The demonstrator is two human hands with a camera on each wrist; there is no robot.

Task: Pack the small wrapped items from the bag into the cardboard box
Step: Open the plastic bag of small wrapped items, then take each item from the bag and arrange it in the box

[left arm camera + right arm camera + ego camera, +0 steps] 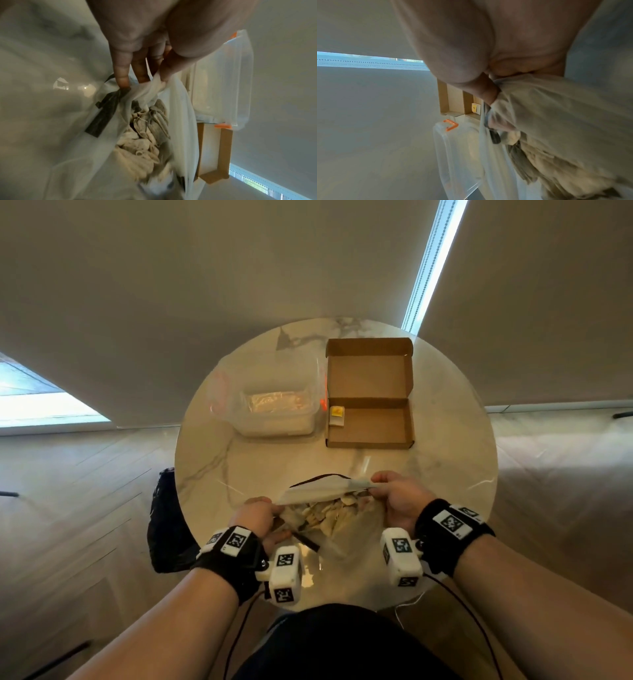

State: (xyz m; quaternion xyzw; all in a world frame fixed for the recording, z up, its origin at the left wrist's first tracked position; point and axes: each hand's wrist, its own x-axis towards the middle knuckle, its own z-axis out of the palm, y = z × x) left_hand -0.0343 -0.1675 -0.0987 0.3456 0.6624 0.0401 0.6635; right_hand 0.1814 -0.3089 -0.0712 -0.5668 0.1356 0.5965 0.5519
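A translucent plastic bag point(322, 491) lies at the near edge of the round table, its mouth pulled wide. Several small pale wrapped items point(334, 513) fill it, also seen in the left wrist view as wrapped items point(142, 142). My left hand point(258, 517) pinches the bag's left rim; its fingertips point(123, 81) press the film. My right hand point(399, 496) pinches the right rim, where the bag point(556, 108) bunches under the thumb. The open cardboard box point(370, 422) stands beyond, lid flap up, with one yellow-and-white wrapped item point(336, 416) in its near-left corner.
A clear plastic tub point(274, 409) with orange clips stands left of the box, something pale inside it. The marble table point(445, 467) is round, with its edge close behind the box. A black bag point(168, 525) hangs off the table's left side.
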